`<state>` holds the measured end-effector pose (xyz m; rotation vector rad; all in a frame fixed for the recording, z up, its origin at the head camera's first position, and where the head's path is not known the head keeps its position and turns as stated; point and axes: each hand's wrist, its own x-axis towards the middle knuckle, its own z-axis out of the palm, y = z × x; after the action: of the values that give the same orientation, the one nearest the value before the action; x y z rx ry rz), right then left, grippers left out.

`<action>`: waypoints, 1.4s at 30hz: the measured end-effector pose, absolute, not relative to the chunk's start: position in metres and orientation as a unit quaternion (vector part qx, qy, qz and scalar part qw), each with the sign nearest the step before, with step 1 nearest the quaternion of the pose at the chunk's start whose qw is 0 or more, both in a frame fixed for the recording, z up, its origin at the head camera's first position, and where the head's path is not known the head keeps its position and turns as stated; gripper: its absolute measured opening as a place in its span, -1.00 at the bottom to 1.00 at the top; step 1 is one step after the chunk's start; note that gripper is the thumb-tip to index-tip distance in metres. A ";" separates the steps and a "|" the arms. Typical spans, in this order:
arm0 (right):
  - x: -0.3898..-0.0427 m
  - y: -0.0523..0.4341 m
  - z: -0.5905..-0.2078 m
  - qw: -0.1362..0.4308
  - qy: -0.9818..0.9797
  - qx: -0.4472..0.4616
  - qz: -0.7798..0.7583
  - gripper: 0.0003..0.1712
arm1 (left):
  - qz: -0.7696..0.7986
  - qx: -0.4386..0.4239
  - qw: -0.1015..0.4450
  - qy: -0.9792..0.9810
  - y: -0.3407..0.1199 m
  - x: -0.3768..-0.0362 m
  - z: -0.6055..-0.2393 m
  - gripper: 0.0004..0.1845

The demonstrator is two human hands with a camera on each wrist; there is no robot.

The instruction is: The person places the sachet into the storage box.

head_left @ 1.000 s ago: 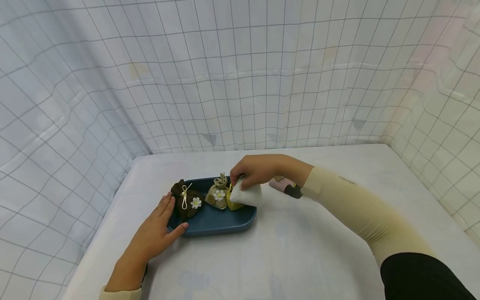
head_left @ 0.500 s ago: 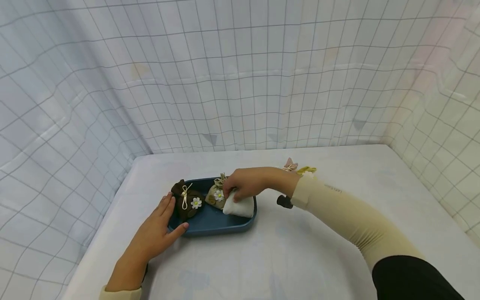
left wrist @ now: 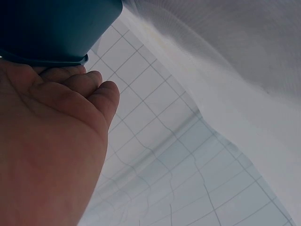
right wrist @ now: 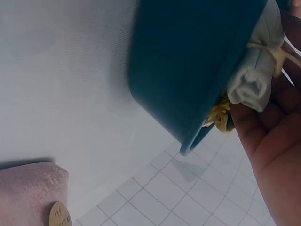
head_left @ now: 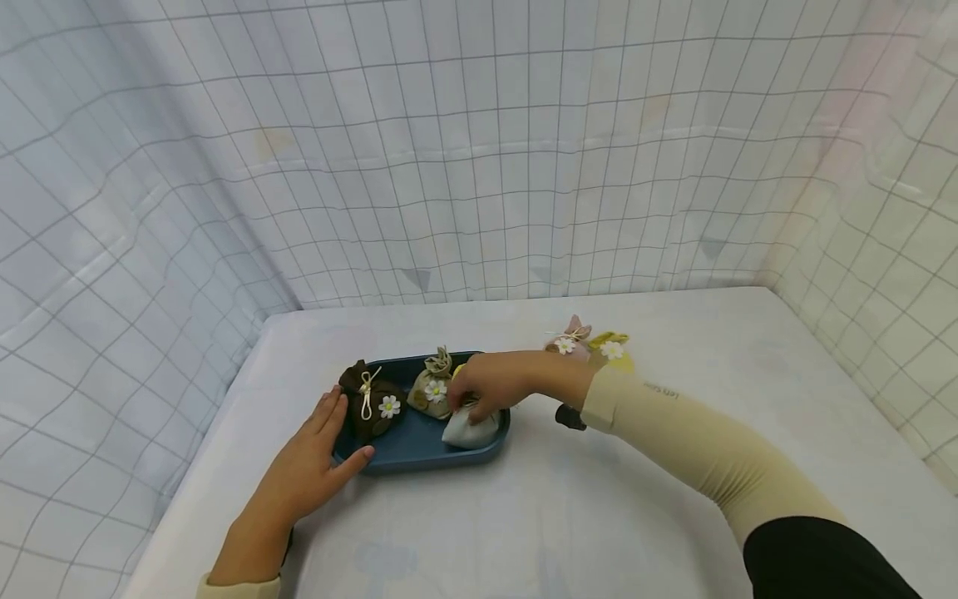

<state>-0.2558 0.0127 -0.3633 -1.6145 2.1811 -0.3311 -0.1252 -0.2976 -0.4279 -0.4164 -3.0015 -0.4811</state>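
A dark blue tray (head_left: 419, 447) lies on the white table. It holds a brown pouch (head_left: 370, 408) with a daisy, a beige pouch (head_left: 430, 395) and a white pouch (head_left: 467, 430). My right hand (head_left: 473, 401) is curled over the top of the white pouch, which lies at the tray's right end. The right wrist view shows the white pouch's tied neck (right wrist: 254, 80) against my fingers (right wrist: 277, 141), with yellow fabric (right wrist: 218, 115) beside it. My left hand (head_left: 329, 441) lies flat on the table, its straight fingers touching the tray's front-left corner (left wrist: 51, 28).
A pink pouch (head_left: 566, 341) and a yellow pouch (head_left: 609, 348) sit on the table just behind my right wrist. Checked white cloth walls (head_left: 479, 166) enclose the table on three sides. The table's left edge (head_left: 195, 466) is close to the tray.
My right hand has carried the white pouch down and to the left, from above the tray's right rim into the tray. My left hand and the tray have stayed still.
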 end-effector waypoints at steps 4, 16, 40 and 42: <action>-0.257 0.016 -0.357 0.188 0.778 -0.581 -0.145 -0.68 | -0.158 -0.135 0.036 -0.977 -0.298 -0.125 -0.428 0.00; -0.271 0.064 -0.336 0.131 0.813 -0.528 -0.209 -0.65 | -0.155 -0.138 0.040 -0.977 -0.297 -0.126 -0.429 0.00; -0.283 0.253 -0.388 0.062 0.915 -0.213 -0.336 -0.66 | -0.164 -0.141 0.039 -0.975 -0.297 -0.124 -0.427 -0.01; -0.283 0.259 -0.396 0.064 0.916 -0.194 -0.347 -0.63 | -0.164 -0.142 0.037 -0.976 -0.296 -0.124 -0.426 -0.01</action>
<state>-0.2832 0.2591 -0.3957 -0.5850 2.7652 -1.0475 -0.1242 -0.2961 -0.4261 -0.4344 -2.9938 -0.5031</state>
